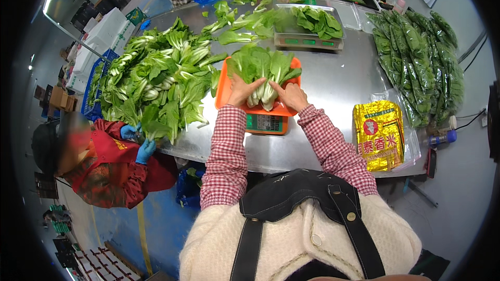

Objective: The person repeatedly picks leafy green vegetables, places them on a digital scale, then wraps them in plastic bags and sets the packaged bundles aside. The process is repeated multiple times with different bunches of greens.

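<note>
Both my hands are around a bunch of leafy greens with white stems [263,74], lying in an orange tray [222,93]. My left hand [245,90] grips the left side of the bunch, its thumb across the stems. From the right, my right hand [290,94] presses thumb and fingers against the stem ends. Beneath the tray is an orange digital scale [267,123] with a keypad and a lit display, partly covered by the tray. Leaves hide some of my fingertips.
A large heap of loose greens [156,70] covers the table's left side, where a blue-gloved co-worker [117,156] handles leaves. Beyond stands a second scale [308,43] bearing greens. Bagged greens [422,62] and a gold printed bag [379,136] lie right on the metal table [332,86].
</note>
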`<state>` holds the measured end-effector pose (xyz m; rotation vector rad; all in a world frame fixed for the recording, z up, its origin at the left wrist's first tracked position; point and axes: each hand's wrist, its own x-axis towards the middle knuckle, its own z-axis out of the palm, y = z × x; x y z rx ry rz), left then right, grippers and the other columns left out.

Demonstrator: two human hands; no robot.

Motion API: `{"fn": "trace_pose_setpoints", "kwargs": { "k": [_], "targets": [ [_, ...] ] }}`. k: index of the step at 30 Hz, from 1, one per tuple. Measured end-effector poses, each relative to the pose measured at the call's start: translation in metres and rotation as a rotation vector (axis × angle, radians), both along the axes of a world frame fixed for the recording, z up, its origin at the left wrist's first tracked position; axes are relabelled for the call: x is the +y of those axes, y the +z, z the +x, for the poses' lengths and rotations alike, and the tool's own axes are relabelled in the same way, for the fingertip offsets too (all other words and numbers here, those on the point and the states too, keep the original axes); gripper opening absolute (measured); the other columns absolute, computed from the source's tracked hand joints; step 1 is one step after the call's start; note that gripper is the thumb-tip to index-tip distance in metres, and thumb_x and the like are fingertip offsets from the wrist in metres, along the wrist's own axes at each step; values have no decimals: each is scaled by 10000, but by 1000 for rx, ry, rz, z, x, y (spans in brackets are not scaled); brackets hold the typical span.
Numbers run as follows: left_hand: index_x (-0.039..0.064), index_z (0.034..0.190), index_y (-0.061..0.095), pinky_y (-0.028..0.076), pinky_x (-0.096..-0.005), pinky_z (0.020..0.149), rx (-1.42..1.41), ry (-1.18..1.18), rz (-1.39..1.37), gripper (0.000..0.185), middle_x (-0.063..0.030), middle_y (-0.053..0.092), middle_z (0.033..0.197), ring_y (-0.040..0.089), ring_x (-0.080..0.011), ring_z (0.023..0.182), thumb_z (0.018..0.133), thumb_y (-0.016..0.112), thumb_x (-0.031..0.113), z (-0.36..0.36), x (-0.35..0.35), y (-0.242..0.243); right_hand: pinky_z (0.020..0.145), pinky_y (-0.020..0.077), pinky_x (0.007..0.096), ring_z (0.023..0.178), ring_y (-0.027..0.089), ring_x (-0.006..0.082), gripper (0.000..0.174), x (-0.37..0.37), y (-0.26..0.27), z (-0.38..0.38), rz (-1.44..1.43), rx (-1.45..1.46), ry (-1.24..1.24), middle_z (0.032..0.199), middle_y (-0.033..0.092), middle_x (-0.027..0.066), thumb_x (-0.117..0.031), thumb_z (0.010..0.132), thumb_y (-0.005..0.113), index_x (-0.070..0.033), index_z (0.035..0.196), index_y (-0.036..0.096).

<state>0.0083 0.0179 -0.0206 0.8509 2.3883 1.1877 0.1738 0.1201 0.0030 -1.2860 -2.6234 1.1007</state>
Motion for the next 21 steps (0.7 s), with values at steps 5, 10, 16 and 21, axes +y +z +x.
{"fn": "trace_pose_setpoints", "kwargs": {
  "k": [5, 10, 16, 21],
  "targets": [
    [-107, 1363, -7, 158, -384, 1089, -76, 29, 173, 1223, -310, 115, 1419, 147, -373, 1335, 621, 779, 464, 8, -50, 24, 629, 418, 405, 657, 557, 311, 650, 27, -6, 72, -95, 366, -181, 714, 592, 181, -617, 817, 460, 7, 676, 574],
    [-38, 1369, 207, 237, -379, 1053, 46, 383, 402, 863, -231, 268, 1398, 257, -312, 1303, 766, 704, 329, 21, -136, 28, 665, 417, 400, 757, 533, 340, 521, 54, -27, 236, 415, 33, -337, 772, 535, 200, -463, 759, 635, 50, 774, 548],
    [-6, 1031, 558, 455, -246, 724, 47, 269, 580, 236, -59, 592, 892, 569, -132, 816, 805, 602, 48, 96, -175, 106, 801, 438, 427, 940, 509, 395, 581, 30, -100, 311, 553, -322, -296, 1037, 483, 248, -240, 737, 623, 36, 1208, 421],
    [39, 894, 616, 449, -298, 588, 480, -710, 576, 284, -71, 611, 821, 563, -222, 686, 613, 583, 61, 169, -146, 196, 823, 433, 444, 956, 519, 405, 510, 41, -66, 296, 749, -182, -192, 1091, 485, 257, -75, 756, 494, 11, 1252, 413]
  ]
}}
